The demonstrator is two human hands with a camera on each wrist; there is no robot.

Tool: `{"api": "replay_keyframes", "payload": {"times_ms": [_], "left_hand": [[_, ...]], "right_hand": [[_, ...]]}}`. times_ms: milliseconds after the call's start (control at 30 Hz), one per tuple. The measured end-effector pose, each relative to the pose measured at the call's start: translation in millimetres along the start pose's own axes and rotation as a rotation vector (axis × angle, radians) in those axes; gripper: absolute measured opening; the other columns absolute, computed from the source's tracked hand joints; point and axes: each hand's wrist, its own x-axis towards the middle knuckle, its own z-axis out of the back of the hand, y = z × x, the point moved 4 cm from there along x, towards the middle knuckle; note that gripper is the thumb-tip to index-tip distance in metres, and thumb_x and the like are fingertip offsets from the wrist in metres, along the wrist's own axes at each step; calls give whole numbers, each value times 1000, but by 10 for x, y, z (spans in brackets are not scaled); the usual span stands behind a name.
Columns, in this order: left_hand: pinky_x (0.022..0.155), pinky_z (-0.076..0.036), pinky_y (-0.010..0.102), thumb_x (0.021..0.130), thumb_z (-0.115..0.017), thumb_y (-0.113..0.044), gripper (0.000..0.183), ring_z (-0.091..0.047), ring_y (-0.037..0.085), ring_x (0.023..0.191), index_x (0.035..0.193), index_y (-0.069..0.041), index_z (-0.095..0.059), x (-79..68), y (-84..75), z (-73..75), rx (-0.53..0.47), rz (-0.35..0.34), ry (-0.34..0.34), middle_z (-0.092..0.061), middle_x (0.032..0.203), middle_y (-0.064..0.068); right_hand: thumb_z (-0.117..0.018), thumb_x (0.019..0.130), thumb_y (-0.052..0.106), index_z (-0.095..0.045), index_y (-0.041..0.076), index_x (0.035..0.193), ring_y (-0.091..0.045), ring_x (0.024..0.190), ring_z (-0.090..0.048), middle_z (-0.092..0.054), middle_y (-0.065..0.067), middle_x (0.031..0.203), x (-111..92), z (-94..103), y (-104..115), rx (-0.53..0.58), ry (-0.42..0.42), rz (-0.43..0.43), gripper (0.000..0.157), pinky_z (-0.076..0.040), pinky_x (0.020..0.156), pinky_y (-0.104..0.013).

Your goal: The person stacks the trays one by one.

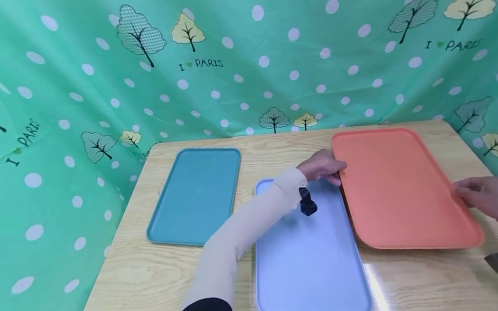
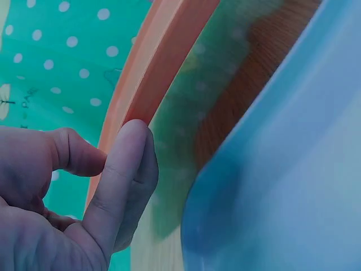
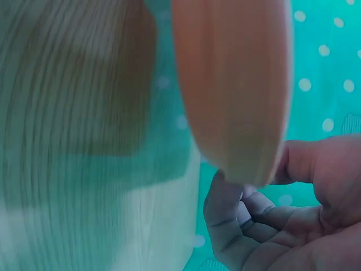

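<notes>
A coral-red tray (image 1: 401, 189) is held between both hands at the right of the table, its right side raised off the wood in the right wrist view. At its left rim my left hand (image 1: 323, 166) pinches the edge between thumb and fingers, as the left wrist view also shows. My right hand (image 1: 493, 200) grips the opposite rim, with thumb on top and curled fingers beneath. Below my left forearm lies a light blue tray (image 1: 311, 261), close beside the red one and partly covered by the sleeve.
A teal tray (image 1: 198, 196) lies flat at the back left of the wooden table (image 1: 128, 277). Behind and beside the table hangs a green curtain (image 1: 243, 56) with white dots and trees. A small black device (image 1: 307, 202) sits at my left wrist.
</notes>
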Motion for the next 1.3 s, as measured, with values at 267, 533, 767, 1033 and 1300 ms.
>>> {"api": "replay_keyframes", "payload": {"times_ms": [267,533,767,1033,1300], "left_hand": [[93,-55,45,95,-57,-11,26,-63,14,46,74,3,-65,-199,180,307,-4,42,48,-63,58,9],[93,-56,44,95,-56,-10,31,-67,15,53,67,-1,-64,-449,358,596,12,58,92,-66,63,9],[78,-61,33,95,-53,-9,33,-67,13,54,64,-3,-58,-686,523,841,40,75,92,-66,65,7],[72,-61,29,95,-52,-7,32,-67,13,53,64,-5,-53,-862,700,998,22,80,89,-65,65,7],[67,-61,28,96,-51,-7,29,-66,15,58,67,-8,-46,-1019,869,1084,8,86,73,-62,70,6]], "right_hand": [[-38,107,26,-48,-21,124,0,71,-61,-69,-17,99,-68,-146,285,47,121,91,51,-53,63,-24],[-38,106,20,-50,-19,122,-9,73,-65,-70,-10,95,-153,-345,607,95,197,124,44,-55,65,-26],[-42,105,15,-52,-17,118,-11,74,-67,-68,-7,94,-242,-524,854,180,293,158,36,-58,67,-29],[-44,102,8,-52,-17,115,-11,77,-66,-66,-9,93,-320,-723,1022,273,362,166,29,-59,69,-31],[-47,99,6,-55,-14,110,-12,77,-65,-65,-10,92,-387,-876,1135,334,385,175,24,-59,69,-31]]}}
